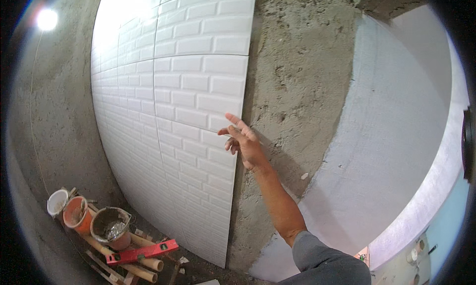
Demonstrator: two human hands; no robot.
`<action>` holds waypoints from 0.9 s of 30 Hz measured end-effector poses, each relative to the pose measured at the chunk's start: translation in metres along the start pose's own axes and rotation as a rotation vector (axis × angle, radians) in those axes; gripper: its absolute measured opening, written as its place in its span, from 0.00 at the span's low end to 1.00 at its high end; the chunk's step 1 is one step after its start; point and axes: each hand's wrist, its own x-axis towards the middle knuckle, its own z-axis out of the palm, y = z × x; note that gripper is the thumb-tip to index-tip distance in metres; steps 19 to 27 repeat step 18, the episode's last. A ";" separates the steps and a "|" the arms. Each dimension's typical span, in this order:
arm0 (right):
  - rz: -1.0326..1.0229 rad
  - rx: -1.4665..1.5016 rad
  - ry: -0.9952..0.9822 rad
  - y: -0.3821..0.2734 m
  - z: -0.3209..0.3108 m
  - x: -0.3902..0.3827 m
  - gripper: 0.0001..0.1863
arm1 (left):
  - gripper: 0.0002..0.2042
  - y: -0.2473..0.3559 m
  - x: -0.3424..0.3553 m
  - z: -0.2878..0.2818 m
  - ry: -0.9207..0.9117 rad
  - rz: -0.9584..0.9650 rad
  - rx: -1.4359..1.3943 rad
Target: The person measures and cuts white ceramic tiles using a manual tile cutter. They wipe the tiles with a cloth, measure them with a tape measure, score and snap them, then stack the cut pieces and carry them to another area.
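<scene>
My right hand (245, 143) is raised at the right edge of the white tiled wall (181, 94), whose tiles have a raised brick pattern. Its fingers are spread and partly bent, and I can make out no object in them. Whether the fingertips touch the tile face cannot be told. The hand covers a short stretch of the tile edge and the end of a horizontal joint. Rough grey cement (297, 86) lies bare just right of the tiles. My left hand is out of the picture.
At the lower left, a white bucket (58, 199), an orange bucket (78, 213) and a mortar-smeared bucket (114, 228) stand near bamboo poles (144, 274). A red spirit level (144, 253) rests across the poles. A bright lamp (47, 19) with a hanging cord is at upper left.
</scene>
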 end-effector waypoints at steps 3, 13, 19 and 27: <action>0.017 -0.010 -0.023 -0.005 -0.002 -0.002 0.37 | 0.22 0.033 0.000 0.002 -0.019 0.090 0.023; 0.208 -0.275 -0.330 0.068 -0.002 -0.091 0.23 | 0.24 0.106 -0.007 -0.002 -0.069 0.285 0.053; 0.589 -0.516 -0.639 0.177 -0.047 -0.246 0.29 | 0.25 0.148 -0.010 0.006 -0.102 0.396 0.050; 0.589 -0.516 -0.639 0.177 -0.047 -0.246 0.29 | 0.25 0.148 -0.010 0.006 -0.102 0.396 0.050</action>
